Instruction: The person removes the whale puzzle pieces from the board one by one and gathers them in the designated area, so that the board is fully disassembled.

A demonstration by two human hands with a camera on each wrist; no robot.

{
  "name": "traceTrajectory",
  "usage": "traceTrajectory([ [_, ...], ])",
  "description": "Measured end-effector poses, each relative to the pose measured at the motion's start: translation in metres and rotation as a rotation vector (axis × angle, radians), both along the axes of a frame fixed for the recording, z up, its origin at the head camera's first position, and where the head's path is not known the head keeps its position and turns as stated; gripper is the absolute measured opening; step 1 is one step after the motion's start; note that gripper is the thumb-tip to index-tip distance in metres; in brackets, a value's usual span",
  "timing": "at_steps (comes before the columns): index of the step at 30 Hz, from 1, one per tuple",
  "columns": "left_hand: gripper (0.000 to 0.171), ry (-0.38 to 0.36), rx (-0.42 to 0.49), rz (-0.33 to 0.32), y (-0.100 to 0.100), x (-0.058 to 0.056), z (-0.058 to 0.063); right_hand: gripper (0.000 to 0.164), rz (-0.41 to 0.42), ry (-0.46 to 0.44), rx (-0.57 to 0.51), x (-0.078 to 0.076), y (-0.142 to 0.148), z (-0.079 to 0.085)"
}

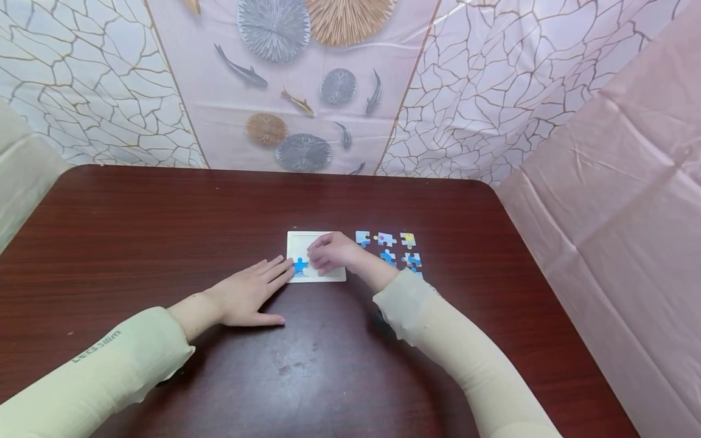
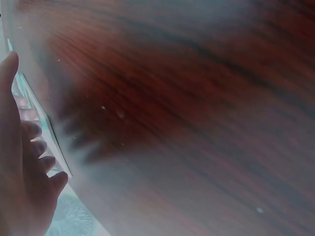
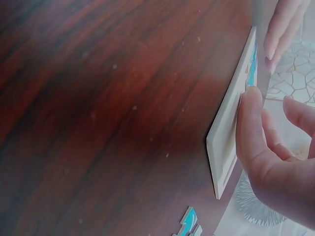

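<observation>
A white puzzle tray [image 1: 335, 278] lies flat on the table, with a blue puzzle piece [image 1: 299, 266] in its lower left part. My left hand [image 1: 249, 295] rests on the table to the left, fingers straight and spread, fingertips at the tray's left edge. Over the middle of the tray is my right hand [image 1: 335, 250], its fingers loosely bent. In the right wrist view, the fingers [image 3: 251, 118] of that hand bend down close to the tray, and no piece shows between them. The hand hides part of the tray.
Several loose puzzle pieces [image 1: 385, 239] lie in rows right of the tray, some partly hidden by the right forearm. The dark brown wooden table [image 1: 164, 225] reaches back to a patterned cloth [image 1: 296, 91]. Pink cloth [image 1: 608, 182] hangs on the right.
</observation>
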State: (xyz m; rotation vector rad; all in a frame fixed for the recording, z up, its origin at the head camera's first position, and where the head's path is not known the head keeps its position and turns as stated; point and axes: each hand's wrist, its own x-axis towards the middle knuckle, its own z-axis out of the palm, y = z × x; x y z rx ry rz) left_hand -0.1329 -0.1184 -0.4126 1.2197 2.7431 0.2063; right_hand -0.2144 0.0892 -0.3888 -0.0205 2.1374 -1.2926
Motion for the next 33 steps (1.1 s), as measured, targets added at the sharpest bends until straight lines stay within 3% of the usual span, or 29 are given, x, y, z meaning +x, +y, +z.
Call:
traceTrajectory([
  [13, 0.088, -0.018, -0.050, 0.026, -0.004, 0.002, 0.000, 0.025, 0.020, 0.010, 0.047, 0.003, -0.011, 0.000],
  [33, 0.089, -0.042, -0.065, 0.023, -0.001, 0.000, 0.002, 0.024, 0.000, 0.099, 0.126, 0.003, -0.021, -0.007],
])
